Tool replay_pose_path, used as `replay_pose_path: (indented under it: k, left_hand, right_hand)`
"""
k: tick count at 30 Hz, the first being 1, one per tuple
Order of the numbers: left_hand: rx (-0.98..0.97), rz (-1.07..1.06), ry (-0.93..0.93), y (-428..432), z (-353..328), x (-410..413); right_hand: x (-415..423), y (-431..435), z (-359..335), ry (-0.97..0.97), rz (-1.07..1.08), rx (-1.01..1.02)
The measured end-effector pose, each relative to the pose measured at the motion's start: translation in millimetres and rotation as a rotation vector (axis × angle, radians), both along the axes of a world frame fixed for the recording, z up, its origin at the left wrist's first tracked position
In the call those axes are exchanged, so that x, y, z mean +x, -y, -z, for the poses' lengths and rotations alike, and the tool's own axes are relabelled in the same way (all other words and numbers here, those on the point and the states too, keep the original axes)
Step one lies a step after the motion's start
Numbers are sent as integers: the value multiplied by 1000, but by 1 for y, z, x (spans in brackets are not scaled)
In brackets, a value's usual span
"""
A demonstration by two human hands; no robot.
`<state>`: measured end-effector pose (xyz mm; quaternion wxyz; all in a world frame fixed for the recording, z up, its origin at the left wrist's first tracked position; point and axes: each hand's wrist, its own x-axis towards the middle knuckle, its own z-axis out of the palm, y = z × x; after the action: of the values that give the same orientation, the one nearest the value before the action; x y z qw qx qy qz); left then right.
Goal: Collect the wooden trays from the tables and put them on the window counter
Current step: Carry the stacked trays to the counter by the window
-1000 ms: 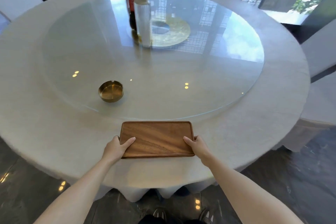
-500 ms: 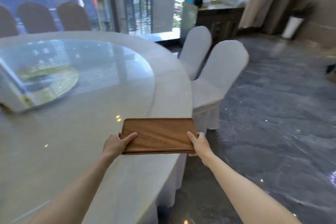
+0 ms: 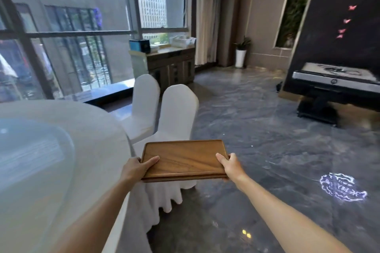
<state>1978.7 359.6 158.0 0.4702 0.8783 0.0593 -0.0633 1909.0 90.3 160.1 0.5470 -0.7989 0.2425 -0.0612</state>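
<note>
While the left hand (image 3: 137,167) and right hand (image 3: 231,165) each clasp a short end, the wooden tray (image 3: 185,158) between them shows brown grain, a raised rim, level, long axis running hand to hand.

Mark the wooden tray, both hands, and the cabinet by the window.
wooden tray (image 3: 185,157), head view, centre of its top face
left hand (image 3: 136,167), head view, back of hand
right hand (image 3: 231,165), head view, back of hand
cabinet (image 3: 174,68), head view, front doors

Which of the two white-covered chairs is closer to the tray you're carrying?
The right-hand chair: the wooden tray overlaps its seat in view. The other chair sits behind it, nearer the window.
</note>
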Motion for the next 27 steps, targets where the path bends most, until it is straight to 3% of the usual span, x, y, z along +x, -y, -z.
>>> replay_pose_path:
  k: [11,16,21,27]
  left_hand:
    - [-14,137,22,165,-19,176]
    - [-21,200,50,232,-18,287]
    - [17,235,91,297,-40,418]
    - [-13,258,85,378,-53,552]
  right_hand:
    - [129,151,-21,47,137,74]
    - [238,213,-25,15,177,-77]
    - [361,272,-49,25,198,-13]
    - [484,352,-57,13,225,-75]
